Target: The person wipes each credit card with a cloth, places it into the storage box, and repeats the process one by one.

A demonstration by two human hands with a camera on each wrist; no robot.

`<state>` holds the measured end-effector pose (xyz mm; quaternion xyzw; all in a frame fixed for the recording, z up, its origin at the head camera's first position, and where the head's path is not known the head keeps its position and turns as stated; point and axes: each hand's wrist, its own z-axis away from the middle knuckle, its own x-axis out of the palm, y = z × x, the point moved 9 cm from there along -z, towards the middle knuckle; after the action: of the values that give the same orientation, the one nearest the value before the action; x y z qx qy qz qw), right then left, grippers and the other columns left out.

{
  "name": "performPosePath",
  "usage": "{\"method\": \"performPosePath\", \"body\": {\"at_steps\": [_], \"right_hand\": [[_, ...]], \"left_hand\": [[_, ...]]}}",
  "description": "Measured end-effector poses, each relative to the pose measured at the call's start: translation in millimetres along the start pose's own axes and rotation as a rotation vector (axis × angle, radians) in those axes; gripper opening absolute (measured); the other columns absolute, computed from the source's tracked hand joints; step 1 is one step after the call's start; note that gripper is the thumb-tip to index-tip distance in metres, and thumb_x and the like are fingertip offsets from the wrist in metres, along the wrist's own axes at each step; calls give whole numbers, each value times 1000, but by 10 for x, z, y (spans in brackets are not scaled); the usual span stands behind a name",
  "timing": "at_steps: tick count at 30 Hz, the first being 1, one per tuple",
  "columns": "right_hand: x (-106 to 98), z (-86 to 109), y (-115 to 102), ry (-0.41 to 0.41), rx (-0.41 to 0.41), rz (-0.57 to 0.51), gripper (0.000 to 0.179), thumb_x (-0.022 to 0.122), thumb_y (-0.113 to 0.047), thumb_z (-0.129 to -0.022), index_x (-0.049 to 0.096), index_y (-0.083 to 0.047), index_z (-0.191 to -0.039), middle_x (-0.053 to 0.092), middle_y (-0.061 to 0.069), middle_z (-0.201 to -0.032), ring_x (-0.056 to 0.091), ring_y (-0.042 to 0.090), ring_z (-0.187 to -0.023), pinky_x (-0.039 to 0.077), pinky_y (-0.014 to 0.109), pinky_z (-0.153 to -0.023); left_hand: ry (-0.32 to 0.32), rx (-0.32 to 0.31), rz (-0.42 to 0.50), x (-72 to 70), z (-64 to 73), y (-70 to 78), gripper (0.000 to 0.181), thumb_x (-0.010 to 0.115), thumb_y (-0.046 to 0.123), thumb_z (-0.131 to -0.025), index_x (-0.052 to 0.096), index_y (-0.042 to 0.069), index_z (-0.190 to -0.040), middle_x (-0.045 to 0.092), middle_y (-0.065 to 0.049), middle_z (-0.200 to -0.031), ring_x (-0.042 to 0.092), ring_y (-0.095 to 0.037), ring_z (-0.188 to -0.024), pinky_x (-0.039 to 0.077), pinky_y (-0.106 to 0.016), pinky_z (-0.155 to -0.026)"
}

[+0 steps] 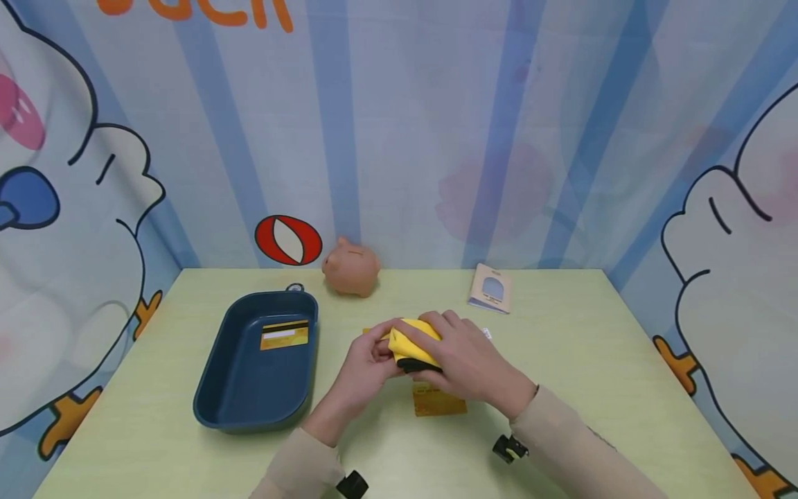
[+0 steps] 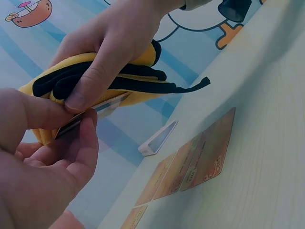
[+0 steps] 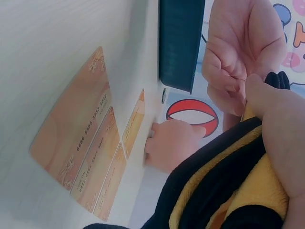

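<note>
Over the table, my right hand (image 1: 467, 353) grips a yellow and black soft cloth pouch (image 1: 414, 337) from above. My left hand (image 1: 364, 367) is at the pouch's left end. In the left wrist view, its thumb and fingers pinch a card (image 2: 108, 102) with a dark stripe, which lies along the pouch's underside; part of the card is hidden by fingers. Below the hands, several gold-orange cards (image 3: 78, 124) lie on the table, partly covered by the hands in the head view. Another striped yellow card (image 1: 284, 335) lies in the blue tray (image 1: 249, 409) on the left.
A terracotta piggy bank (image 1: 352, 269) stands at the table's back edge, right of the tray. Farther right is a pale booklet (image 1: 490, 288) with a blue arch on its cover. A printed curtain (image 1: 411, 138) hangs behind the table (image 1: 561, 326).
</note>
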<state>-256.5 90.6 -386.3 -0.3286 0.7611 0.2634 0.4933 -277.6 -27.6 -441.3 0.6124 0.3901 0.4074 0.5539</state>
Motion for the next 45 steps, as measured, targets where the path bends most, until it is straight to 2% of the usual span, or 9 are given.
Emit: {"method": "performPosePath", "body": {"at_steps": [5,12,19,24,35,41,45], "right_hand": [[-11,0,-11,0,-6,7,86,82,-49,-90,41,-28,-162,60,10,-129,60,27,-99,58,40,-73],[-52,-4,21,-6,19,15,88,86,-41,-88,41,-26,-162,60,10,-128,60,28,-99,59,42,-74],[-40,43,99,-58,63,-10,83,82,-34,-92,41,-24,-163,60,11,-132,60,27,-103,58,42,-81],[-32,93,163,-82,94,-46,83,81,-29,-93,38,-26,-164,59,11,-133,59,28,-106,57,45,-87],[34,230,291,-85,142,-71,87,84,-28,-91,37,-25,-165,59,14,-133,61,29,-104,57,46,-86],[36,285,365,-86,160,-54,86,85,-29,-90,40,-27,-163,59,14,-132,61,30,-106,58,46,-86],[51,342,414,-92,176,-55,84,85,-30,-91,41,-28,-163,59,13,-132,61,30,-106,58,46,-85]], "left_hand": [[28,17,19,-34,17,17,59,63,-9,-99,47,3,-155,71,-20,-132,73,-26,-112,61,-32,-93],[67,19,46,-89,41,68,57,66,-4,-100,50,4,-154,71,-18,-132,72,-27,-118,60,-34,-96],[117,-7,40,-184,71,93,59,65,-9,-96,52,3,-152,73,-23,-126,76,-25,-104,62,-33,-91],[132,-9,63,-235,89,114,61,64,-12,-94,52,3,-152,71,-26,-129,75,-25,-105,63,-32,-89],[156,-33,129,-312,105,54,60,62,-13,-95,53,5,-152,68,-26,-132,75,-24,-104,63,-31,-87],[157,-61,111,-314,99,25,60,64,-11,-97,52,6,-153,68,-25,-134,76,-24,-100,63,-29,-86],[149,-74,60,-294,109,2,62,63,-10,-97,50,7,-155,70,-25,-130,76,-22,-93,63,-28,-85]]}}
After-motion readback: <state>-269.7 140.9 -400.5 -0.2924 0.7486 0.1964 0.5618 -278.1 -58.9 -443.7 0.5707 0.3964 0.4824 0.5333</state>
